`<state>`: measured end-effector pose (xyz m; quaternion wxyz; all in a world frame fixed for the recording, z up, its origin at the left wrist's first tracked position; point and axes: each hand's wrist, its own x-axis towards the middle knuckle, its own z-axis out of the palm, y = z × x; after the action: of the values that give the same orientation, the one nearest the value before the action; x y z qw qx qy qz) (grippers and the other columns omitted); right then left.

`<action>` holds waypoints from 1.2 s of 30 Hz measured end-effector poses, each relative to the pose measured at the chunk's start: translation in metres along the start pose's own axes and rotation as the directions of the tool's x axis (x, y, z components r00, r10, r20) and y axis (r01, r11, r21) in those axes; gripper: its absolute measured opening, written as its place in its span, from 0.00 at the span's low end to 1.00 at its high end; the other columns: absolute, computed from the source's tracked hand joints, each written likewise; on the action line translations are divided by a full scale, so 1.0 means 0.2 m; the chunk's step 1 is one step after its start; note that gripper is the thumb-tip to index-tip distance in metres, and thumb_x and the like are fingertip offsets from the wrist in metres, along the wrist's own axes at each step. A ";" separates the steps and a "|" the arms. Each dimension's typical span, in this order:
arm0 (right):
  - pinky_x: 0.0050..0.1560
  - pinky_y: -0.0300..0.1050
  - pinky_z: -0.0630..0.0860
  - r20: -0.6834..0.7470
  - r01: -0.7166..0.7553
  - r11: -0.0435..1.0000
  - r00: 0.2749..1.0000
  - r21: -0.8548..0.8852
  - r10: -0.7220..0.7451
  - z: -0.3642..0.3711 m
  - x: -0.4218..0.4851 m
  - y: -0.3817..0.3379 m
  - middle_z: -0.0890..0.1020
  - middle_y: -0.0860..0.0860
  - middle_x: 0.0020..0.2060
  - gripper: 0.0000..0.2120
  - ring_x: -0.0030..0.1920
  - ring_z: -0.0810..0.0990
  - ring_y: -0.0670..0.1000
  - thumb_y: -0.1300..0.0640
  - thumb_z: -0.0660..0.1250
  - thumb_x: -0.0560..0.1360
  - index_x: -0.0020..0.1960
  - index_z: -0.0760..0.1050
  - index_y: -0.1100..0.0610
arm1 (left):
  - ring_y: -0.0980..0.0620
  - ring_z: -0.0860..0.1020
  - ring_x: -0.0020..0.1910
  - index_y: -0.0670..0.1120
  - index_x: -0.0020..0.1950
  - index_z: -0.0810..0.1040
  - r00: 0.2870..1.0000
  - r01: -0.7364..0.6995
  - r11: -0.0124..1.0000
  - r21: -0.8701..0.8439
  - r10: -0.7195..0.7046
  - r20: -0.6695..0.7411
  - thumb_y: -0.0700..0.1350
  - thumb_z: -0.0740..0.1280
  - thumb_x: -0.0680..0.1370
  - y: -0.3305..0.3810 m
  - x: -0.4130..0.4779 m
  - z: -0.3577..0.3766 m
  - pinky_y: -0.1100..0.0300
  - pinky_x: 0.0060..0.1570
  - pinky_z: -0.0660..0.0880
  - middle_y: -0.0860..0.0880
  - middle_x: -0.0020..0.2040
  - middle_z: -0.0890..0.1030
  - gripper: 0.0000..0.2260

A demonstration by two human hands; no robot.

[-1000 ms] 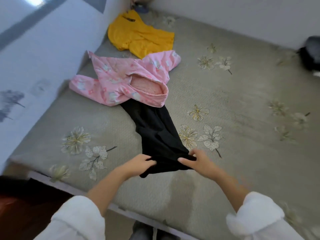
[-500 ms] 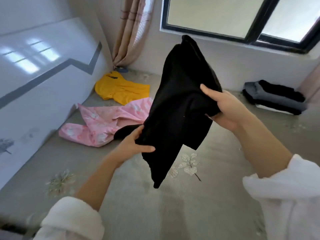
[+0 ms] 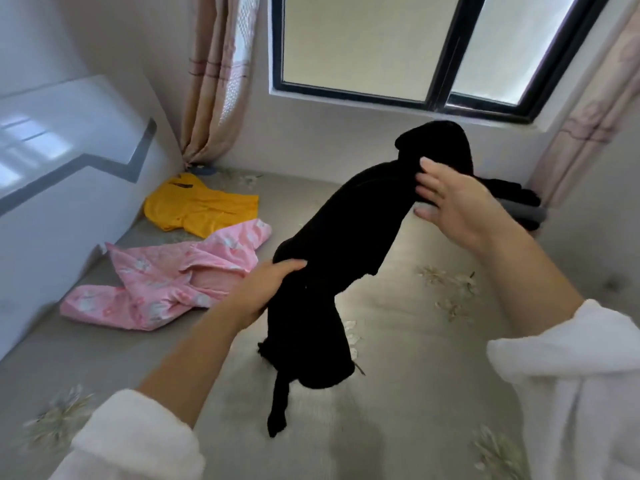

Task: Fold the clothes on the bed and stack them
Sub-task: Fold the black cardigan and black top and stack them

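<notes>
Garment point(image 3: 346, 237) hangs gripped between low left hand point(image 3: 266, 292) and raised right hand point(image 3: 457, 202).

Single head-worn wide-angle view, looks forward and down across the bed point(image 3: 433, 393) toward the window point(image 3: 346, 46), close range

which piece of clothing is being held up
The black garment, held up by the left hand and right hand; the pink garment and yellow garment lie on the bed.
</notes>
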<state>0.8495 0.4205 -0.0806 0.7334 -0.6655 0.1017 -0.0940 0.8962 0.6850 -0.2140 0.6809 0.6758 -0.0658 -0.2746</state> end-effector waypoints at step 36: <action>0.38 0.39 0.72 0.365 -0.351 0.914 0.839 -0.203 0.403 0.10 -0.42 0.60 0.77 0.48 0.33 0.07 0.35 0.77 0.46 0.66 0.60 0.74 0.42 0.70 0.56 | 0.53 0.80 0.47 0.44 0.55 0.82 0.972 0.113 0.994 -0.004 -0.110 0.208 0.57 0.70 0.72 0.01 -0.18 0.26 0.57 0.49 0.78 0.50 0.47 0.82 0.19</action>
<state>0.7739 0.4740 -0.1964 0.6985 -0.6828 0.0847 0.1968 0.8418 0.6560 -0.1980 0.6590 0.6407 -0.0963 -0.3819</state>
